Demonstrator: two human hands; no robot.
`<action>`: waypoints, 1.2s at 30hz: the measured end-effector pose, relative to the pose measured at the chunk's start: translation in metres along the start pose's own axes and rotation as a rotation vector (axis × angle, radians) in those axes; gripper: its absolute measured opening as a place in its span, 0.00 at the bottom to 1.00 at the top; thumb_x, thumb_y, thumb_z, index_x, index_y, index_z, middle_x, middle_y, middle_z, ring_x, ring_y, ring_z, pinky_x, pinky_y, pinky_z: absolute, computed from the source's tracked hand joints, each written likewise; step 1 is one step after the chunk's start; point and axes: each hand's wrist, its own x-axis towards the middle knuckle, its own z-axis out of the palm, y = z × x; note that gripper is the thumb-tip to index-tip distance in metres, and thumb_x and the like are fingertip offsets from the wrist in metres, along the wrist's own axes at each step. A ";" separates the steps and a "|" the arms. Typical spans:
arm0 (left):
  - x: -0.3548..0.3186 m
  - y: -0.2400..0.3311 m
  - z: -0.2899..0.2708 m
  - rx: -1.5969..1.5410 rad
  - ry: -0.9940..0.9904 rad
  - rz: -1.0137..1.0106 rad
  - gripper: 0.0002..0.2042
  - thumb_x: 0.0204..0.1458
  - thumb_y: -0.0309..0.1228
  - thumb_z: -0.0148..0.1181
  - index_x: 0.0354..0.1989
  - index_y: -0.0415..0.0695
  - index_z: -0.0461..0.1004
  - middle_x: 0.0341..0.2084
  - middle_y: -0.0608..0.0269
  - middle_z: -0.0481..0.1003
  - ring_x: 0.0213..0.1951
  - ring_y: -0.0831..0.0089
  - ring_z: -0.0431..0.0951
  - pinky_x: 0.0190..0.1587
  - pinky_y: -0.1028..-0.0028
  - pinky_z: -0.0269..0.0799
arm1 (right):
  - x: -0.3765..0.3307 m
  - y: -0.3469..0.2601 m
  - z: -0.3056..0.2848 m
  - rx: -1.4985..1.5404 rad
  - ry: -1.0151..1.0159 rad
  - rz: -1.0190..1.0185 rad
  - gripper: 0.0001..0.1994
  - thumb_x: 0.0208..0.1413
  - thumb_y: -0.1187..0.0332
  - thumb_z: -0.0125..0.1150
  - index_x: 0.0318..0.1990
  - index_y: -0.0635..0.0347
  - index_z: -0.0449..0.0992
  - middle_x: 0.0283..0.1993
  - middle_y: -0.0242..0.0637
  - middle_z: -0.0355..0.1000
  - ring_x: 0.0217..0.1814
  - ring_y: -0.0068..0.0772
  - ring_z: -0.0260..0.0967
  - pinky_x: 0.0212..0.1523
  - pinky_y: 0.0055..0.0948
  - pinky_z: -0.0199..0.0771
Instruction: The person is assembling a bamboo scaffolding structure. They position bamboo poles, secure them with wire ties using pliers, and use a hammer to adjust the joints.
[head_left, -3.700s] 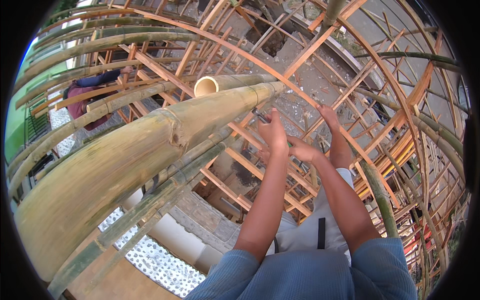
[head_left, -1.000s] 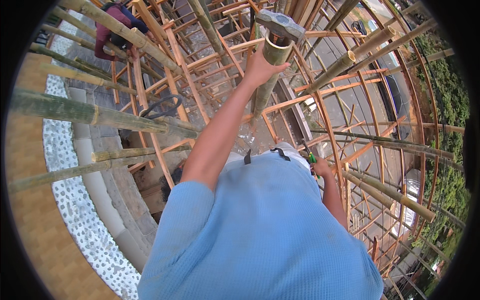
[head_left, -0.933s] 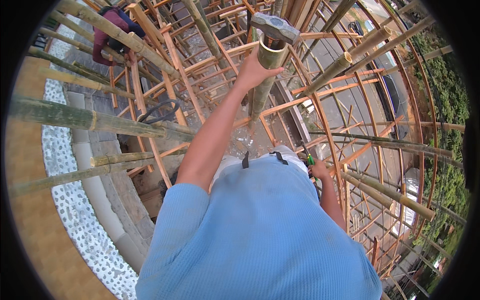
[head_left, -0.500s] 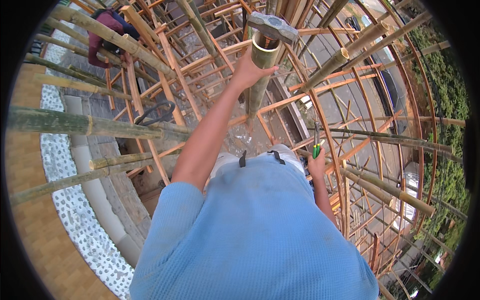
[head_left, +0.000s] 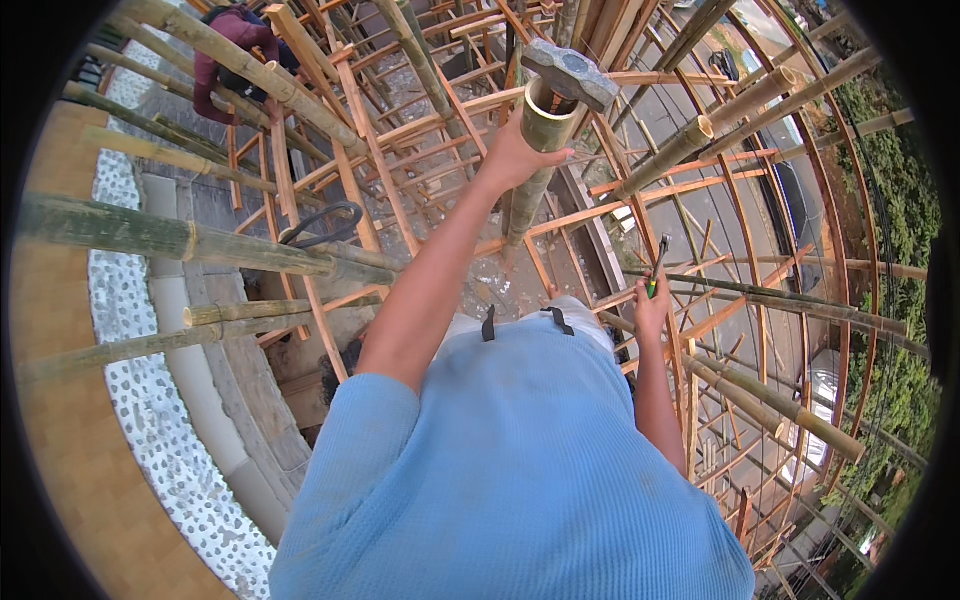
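Observation:
My left hand [head_left: 517,156] is wrapped around an upright bamboo pole [head_left: 526,205], just below its open upper end. A sledgehammer [head_left: 572,74] sits on that end, its grey steel head lying across the rim and its handle down inside the hollow. At my right side, my right hand [head_left: 650,314] is closed around pliers [head_left: 657,270] with green grips, their dark metal jaws pointing up and away from me. The lower part of the grips is hidden in my fist.
Wooden battens [head_left: 400,205] form a lattice below and ahead. Bamboo poles jut in from the left [head_left: 160,235] and right [head_left: 665,155]. A person in a maroon sleeve [head_left: 205,85] bends at far left. A pebbled white ledge [head_left: 130,370] curves along the left; foliage [head_left: 895,200] stands at right.
My right hand has risen with the pliers, and their jaws now tilt to the right. My left hand keeps its grip on the pole. The whole view has shifted slightly.

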 end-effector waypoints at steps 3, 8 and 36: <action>-0.012 -0.021 0.001 0.195 0.129 0.014 0.49 0.35 0.47 0.78 0.65 0.44 0.58 0.59 0.51 0.64 0.63 0.57 0.65 0.64 0.62 0.61 | 0.030 -0.039 0.026 0.206 0.032 -0.175 0.08 0.65 0.70 0.51 0.47 0.60 0.72 0.46 0.36 0.72 0.50 0.30 0.68 0.52 0.32 0.68; -0.132 -0.124 0.011 0.020 0.098 -0.416 0.29 0.54 0.43 0.63 0.61 0.41 0.65 0.48 0.50 0.72 0.55 0.57 0.72 0.55 0.62 0.68 | 0.113 -0.146 0.089 0.372 -0.292 -0.024 0.14 0.67 0.65 0.52 0.55 0.60 0.70 0.51 0.40 0.72 0.54 0.34 0.72 0.50 0.33 0.74; -0.397 -0.129 -0.030 -0.057 0.496 -0.941 0.16 0.61 0.36 0.55 0.51 0.38 0.73 0.39 0.55 0.78 0.41 0.68 0.78 0.47 0.71 0.72 | 0.217 -0.063 0.308 0.032 -0.849 -0.224 0.11 0.62 0.65 0.58 0.47 0.60 0.75 0.46 0.38 0.78 0.48 0.27 0.72 0.51 0.28 0.70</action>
